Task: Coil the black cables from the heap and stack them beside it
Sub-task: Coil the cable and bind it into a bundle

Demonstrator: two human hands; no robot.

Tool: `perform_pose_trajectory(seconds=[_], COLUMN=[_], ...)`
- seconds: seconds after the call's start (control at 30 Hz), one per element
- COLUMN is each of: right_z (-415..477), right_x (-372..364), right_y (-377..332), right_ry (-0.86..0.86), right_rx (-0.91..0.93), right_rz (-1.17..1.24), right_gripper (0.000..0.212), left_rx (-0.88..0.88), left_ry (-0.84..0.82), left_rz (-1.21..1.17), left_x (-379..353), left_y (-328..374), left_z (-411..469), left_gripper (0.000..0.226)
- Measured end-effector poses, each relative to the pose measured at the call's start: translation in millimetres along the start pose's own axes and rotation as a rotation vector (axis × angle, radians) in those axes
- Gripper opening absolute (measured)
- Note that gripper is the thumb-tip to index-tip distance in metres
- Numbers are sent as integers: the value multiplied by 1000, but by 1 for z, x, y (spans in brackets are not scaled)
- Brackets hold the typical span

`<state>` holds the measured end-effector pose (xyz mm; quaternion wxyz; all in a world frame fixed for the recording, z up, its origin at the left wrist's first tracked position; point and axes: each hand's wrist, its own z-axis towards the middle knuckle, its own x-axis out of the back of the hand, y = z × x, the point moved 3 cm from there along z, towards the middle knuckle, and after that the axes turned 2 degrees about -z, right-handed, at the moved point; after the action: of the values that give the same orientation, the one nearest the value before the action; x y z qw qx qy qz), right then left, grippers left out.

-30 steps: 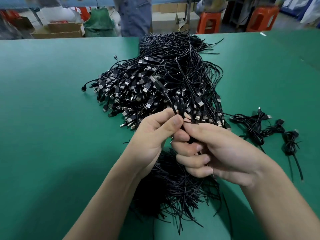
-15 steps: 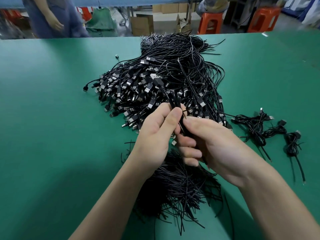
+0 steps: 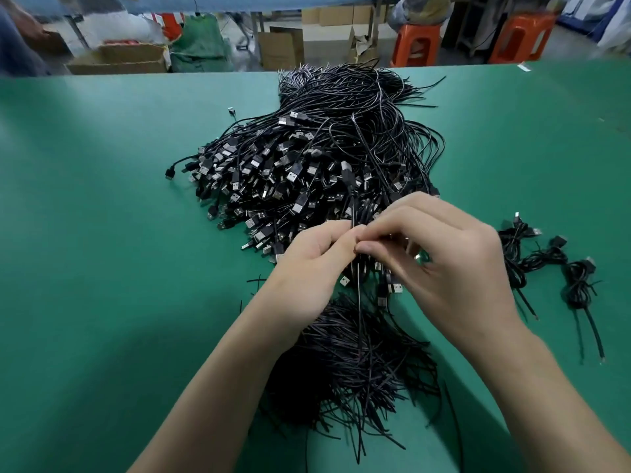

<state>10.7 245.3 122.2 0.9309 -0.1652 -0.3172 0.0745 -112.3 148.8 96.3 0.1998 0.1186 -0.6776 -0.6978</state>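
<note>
The left hand and right hand pinch one cable at the heap's six-o'clock edge; coiled cables lie at three; the table stretches toward nine.

Even bright light, soft shadows, warped edges.

Green table, orange stools, boxes

Factory workshop: green worktable; cable heap; cartons; plastic stools.
</note>
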Motion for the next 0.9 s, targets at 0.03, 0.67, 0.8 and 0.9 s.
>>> perform_pose_trajectory(seconds=[0.03,0.67,0.8,0.9], right_z=[0,-9,-7,-8], right_x=[0,-13,-13,-16], right_y=[0,2,-3,-4], right_ry=[11,259,210,211], right_rx=[-14,-853,-816,-861], right_rz=[6,703,685,778], right_gripper=[12,9,15,14], left_rx=[9,-283,-277,-302], left_ry=[-14,140,189,260], left_rz=[-8,14,-72,-53], left_x=[-1,-2,7,10], left_y=[0,11,14,15], left_z=[0,-6,-4,-5], left_gripper=[46,29,28,67])
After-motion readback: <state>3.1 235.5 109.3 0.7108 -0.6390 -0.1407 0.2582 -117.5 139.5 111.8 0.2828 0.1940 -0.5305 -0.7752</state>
